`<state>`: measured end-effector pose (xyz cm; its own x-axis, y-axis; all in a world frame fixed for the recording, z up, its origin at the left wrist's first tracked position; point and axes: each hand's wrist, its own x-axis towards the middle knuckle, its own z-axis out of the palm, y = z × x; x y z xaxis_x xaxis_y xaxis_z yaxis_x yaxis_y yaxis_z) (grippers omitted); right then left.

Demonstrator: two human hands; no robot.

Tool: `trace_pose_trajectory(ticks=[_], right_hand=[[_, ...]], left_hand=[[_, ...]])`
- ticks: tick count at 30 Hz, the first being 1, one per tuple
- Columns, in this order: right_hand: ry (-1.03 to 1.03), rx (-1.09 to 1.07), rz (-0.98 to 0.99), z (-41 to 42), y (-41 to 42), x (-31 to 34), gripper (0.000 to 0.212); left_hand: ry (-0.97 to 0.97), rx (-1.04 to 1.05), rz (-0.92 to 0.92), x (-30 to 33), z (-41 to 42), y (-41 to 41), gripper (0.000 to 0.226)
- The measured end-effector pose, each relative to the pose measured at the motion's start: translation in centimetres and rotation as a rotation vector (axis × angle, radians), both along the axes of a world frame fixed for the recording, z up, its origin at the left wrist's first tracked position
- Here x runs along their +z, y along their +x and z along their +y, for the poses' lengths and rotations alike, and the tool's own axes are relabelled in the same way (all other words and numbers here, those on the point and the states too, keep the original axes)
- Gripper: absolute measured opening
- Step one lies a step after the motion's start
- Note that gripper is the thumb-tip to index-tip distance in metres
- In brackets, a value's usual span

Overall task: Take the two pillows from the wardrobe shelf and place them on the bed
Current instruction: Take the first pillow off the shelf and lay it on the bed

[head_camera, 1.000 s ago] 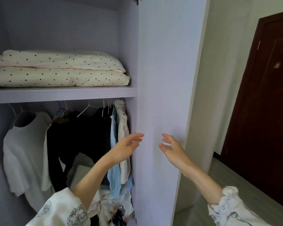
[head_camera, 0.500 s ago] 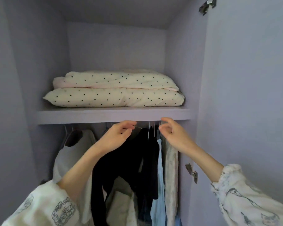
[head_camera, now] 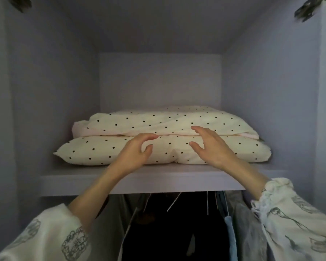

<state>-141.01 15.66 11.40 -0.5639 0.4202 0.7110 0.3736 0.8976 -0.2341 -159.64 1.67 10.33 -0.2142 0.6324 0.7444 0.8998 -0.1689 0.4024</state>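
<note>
Two cream pillows with small black dots lie stacked on the pale lilac wardrobe shelf (head_camera: 68, 182). The lower cream dotted pillow (head_camera: 105, 152) is the wider one: its left corner points toward 9 o'clock and stops short of the left wall, with bare shelf board between them. Its right end at 3 o'clock comes near the right wall, though whether it touches is not clear. The upper cream dotted pillow (head_camera: 158, 120) rests on it, set a little back, with a pale pink underside showing along its left and right front edges. Above the stack there is plenty of open height up to the wardrobe ceiling, and the back panel at 12 o'clock stands just behind the pillows. A strip of bare shelf runs along the front edge at 6 o'clock.

The left hand (head_camera: 135, 153) is raised before the front of the lower pillow, fingers and thumb curved into a loose claw with a gap between them, gripping nothing. The right hand (head_camera: 210, 146) is just right of it, fingers spread and bent, tips near the seam where the two pillows meet; it holds nothing either, and contact with the fabric cannot be told. Both wrists come out of white sleeves with grey printed drawings (head_camera: 297, 219).

Below the shelf, at 6 o'clock, dark and light blue clothes on wire hangers (head_camera: 181, 228) hang close together. No readable writing or brand shows anywhere
</note>
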Motion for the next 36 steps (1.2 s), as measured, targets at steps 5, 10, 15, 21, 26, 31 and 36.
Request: trace_pose_trajectory(ticks=[5,10,15,21,26,31,36], right_hand=[[0.197,-0.031,-0.058,5.5,-3.6,2.3,0.057],[0.344,-0.138,-0.295,11.1,-7.4,4.5,0.075],[0.5,-0.195,-0.31,14.6,-10.7,6.1,0.082],[0.566,-0.105,-0.193,16.8,-11.6,7.5,0.068],[0.611,-0.096,-0.116,16.8,-12.0,9.0,0.068],[0.769,-0.07,-0.186,17.1,-11.8,6.8,0.081],[0.667,-0.21,-0.191,16.9,-12.5,7.7,0.092]], left_hand=[[-0.077,0.271,0.338,1.4,5.4,-3.6,0.046],[-0.164,0.431,0.323,3.3,10.7,-7.1,0.061],[-0.134,0.57,0.393,5.3,13.5,-9.9,0.068],[-0.089,0.586,0.507,6.2,14.0,-10.9,0.07],[-0.114,0.636,0.606,7.2,13.8,-11.7,0.084],[0.012,0.727,0.586,7.1,14.7,-11.2,0.074],[0.108,0.772,0.639,7.0,15.1,-10.7,0.063]])
